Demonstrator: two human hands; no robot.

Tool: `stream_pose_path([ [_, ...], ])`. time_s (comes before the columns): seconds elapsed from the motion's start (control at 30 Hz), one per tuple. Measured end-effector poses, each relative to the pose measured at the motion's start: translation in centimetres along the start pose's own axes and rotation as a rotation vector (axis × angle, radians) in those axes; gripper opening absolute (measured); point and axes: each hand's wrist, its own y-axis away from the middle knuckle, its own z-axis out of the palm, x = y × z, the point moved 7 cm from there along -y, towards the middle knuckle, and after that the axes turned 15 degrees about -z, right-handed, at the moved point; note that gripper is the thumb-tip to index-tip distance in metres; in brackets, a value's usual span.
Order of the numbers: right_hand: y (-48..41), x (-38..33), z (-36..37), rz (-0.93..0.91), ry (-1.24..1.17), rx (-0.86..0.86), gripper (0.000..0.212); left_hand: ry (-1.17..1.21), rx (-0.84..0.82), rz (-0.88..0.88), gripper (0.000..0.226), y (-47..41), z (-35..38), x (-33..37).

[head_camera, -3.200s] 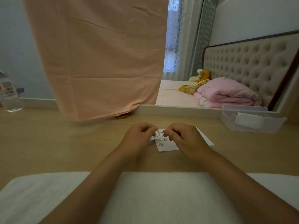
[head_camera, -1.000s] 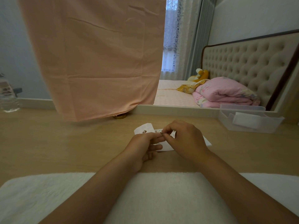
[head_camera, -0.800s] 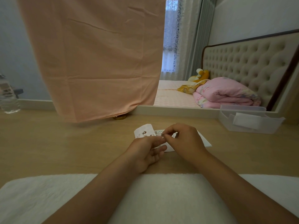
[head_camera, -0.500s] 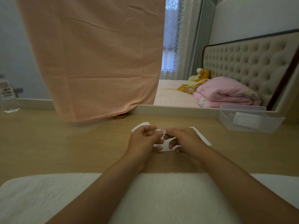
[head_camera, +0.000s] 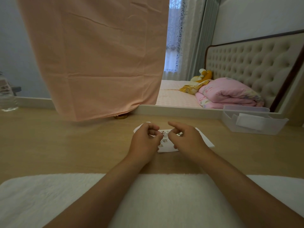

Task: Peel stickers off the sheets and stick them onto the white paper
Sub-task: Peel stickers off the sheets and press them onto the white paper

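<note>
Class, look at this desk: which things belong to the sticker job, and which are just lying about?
For the job: sticker sheet in the left hand; small sticker at the right hand; white paper on the desk.
Lying about: water bottle; clear plastic bin; small gold object; hanging pink cloth; white towel.

A: What's the left hand (head_camera: 144,143) holding?
B: Can't tell; it covers most of the sticker sheet (head_camera: 139,128).
A: Middle of the white paper (head_camera: 204,139)?
B: Under the right hand (head_camera: 187,141). Far left of the paper, a water bottle (head_camera: 7,99) is cropped.
</note>
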Motion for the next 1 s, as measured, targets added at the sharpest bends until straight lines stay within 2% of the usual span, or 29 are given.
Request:
stream_pose_path([
  [0.17,-0.3,-0.6,-0.7,-0.157,0.117,-0.008,0.003,-0.06,-0.053,0.021,0.025,0.3,0.4,0.2],
  [0.3,-0.3,-0.3,-0.7,-0.175,0.18,-0.05,0.011,-0.147,-0.045,0.039,0.022,0.5,0.7,0.2],
  [0.37,-0.3,-0.2,-0.9,-0.183,0.2,-0.047,0.012,-0.034,-0.058,-0.065,0.021,0.6,0.6,0.0],
  [0.5,-0.2,-0.4,-0.9,-0.212,0.248,-0.054,0.011,0.27,-0.127,-0.423,0.016,0.8,0.7,-1.2],
  [0.6,-0.2,-0.7,-0.7,-0.246,0.306,-0.073,0.011,0.378,-0.121,-0.492,0.011,0.4,0.2,-1.6],
  [0.67,-0.4,-0.5,-1.1,-0.215,0.265,-0.042,0.012,0.191,-0.044,-0.326,0.011,-0.2,-0.8,-1.1],
  [0.73,-0.9,0.1,-1.7,-0.136,0.168,-0.011,0.013,-0.227,0.037,-0.019,0.017,-0.3,-1.3,0.3],
  [0.8,-1.3,1.2,-2.0,-0.017,0.065,-0.026,0.013,-0.518,-0.006,0.18,0.025,0.0,-0.2,0.9],
  [0.87,-1.5,2.3,-1.8,0.103,0.008,-0.085,0.015,-0.684,-0.057,0.247,0.029,-0.2,0.8,0.6],
  [1.0,-2.0,3.6,-0.5,0.225,-0.011,-0.208,0.02,-0.869,-0.104,0.248,0.028,-0.8,1.6,-0.4],
])
